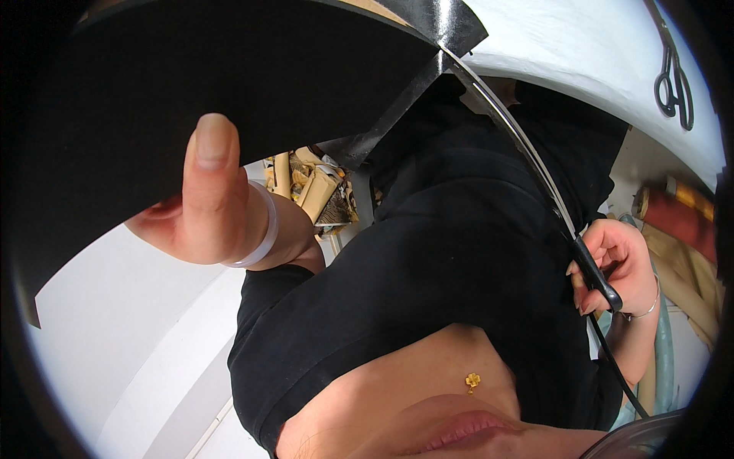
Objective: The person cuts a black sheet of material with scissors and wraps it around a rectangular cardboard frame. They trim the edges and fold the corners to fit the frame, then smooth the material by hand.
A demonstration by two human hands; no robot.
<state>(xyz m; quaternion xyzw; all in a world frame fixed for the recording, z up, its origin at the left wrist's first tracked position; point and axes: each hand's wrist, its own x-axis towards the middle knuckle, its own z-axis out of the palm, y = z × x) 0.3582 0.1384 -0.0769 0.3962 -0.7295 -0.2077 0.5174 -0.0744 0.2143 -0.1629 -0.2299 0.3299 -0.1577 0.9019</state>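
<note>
My left hand (215, 201) grips the lower edge of a large black sheet (258, 74), its thumb on the face and its fingers hidden behind. Glossy dark flaps (395, 109) stick out along the sheet's right side, and a tan layer (381, 11) shows at its top edge. Out to the right, my right hand (616, 267) holds the black handle of a long, slim steel-bladed tool (516, 137). Its blade runs up to the sheet's right corner, where the far end meets a shiny black flap (459, 28). Whether it is shears or a knife, I cannot tell.
A white table (550, 40) curves across the upper right, with black-handled scissors (671, 80) on it. Scraps of tan and patterned material (315, 189) lie below the sheet. Rolls of red and tan material (676, 224) lie at the right. A black cord (616, 367) hangs nearby.
</note>
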